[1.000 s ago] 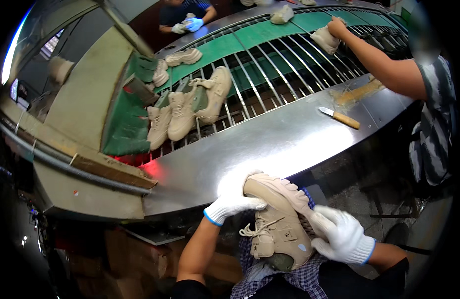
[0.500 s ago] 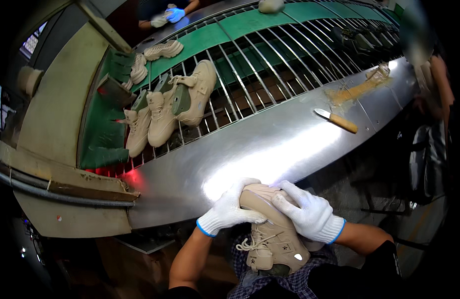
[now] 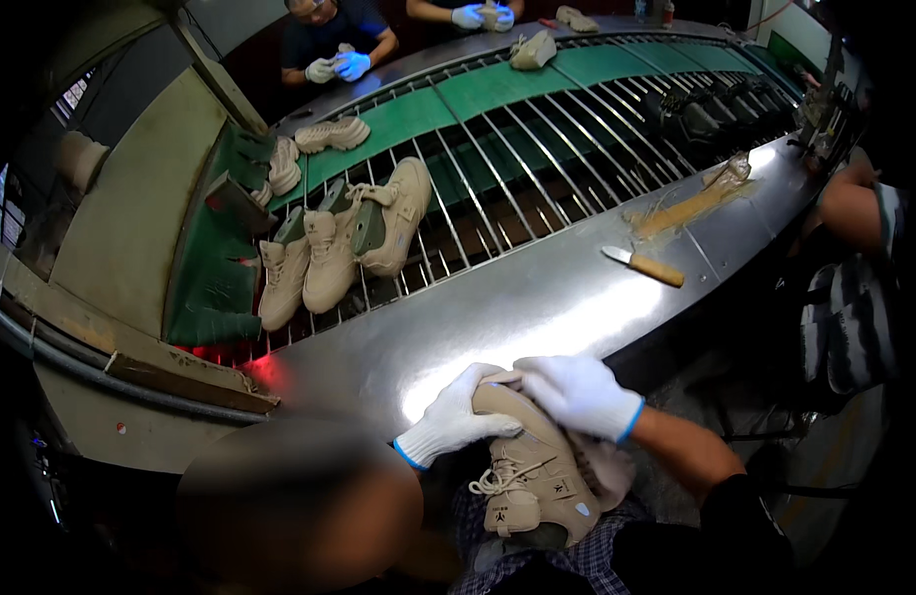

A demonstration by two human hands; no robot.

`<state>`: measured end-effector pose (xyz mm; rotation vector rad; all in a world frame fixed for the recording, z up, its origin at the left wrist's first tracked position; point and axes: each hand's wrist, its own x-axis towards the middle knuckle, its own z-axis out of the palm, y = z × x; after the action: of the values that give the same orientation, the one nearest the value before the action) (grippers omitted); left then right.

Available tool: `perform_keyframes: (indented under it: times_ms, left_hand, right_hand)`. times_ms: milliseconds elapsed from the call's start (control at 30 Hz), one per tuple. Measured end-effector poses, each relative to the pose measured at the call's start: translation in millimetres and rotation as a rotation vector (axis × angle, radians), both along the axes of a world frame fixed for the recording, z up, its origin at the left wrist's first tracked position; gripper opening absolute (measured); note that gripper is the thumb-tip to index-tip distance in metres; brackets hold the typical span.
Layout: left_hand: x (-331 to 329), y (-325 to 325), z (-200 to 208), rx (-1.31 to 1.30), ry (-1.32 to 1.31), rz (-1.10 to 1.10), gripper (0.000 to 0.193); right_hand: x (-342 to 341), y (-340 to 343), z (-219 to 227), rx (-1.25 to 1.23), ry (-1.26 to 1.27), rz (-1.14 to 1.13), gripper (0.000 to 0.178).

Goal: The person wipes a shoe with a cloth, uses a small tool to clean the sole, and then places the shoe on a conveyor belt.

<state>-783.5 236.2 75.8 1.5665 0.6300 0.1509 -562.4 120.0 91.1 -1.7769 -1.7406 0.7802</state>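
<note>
A beige lace-up sneaker rests over my lap, its toe pointing toward the metal counter and its heel toward me. My left hand, in a white knit glove with a blue cuff, clasps the toe from the left, thumb across the upper. The gloved right hand is closed over the toe's right side at the sole edge; its fingertips are partly hidden. Below that hand a paler sole part shows along the shoe's right side. Loose laces hang at the collar.
On the metal counter lies a knife with a wooden handle, near brown tape. Beyond it a roller conveyor carries beige sneakers and soles. A blurred person's head fills the lower left; co-workers are opposite.
My right hand has moved up and left, from the sneaker's side to its toe. The left hand keeps its hold. A blurred head has come in at lower left, and the view has shifted.
</note>
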Motion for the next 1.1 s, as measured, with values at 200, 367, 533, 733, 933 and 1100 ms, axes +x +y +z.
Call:
perform_keyframes:
  times_ms: [200,367,533,733,933,1100]
  left_hand:
    - [-9.8,-6.9,23.3,0.591,-0.005,-0.034,0.06]
    - [38.6,-8.5,35.1,0.886,0.021,-0.201,0.032]
    - [35.2,-12.6,25.3,0.848,-0.014,-0.075,0.03]
    - [31.0,-10.4,19.5,0.932,-0.047,0.038,0.024]
    - [32.0,-17.6,19.6,0.967,-0.008,0.091,0.031]
    - [35.5,-18.6,23.0,0.95,-0.011,0.128,0.032]
  right_hand:
    - [9.9,-76.0,36.5,-0.036,0.041,0.139,0.083]
    - [0.7,-125.1,18.3,-0.176,-0.035,0.089,0.093]
    - [-3.8,-84.6,-6.2,0.159,-0.28,0.012,0.063]
    - [1.3,-69.6,-15.4,0.108,-0.025,0.005,0.068]
    - [-5.9,-69.1,10.7,0.042,-0.134,0.146,0.088]
    - [-1.0,-75.1,6.8,0.121,-0.202,0.21,0.081]
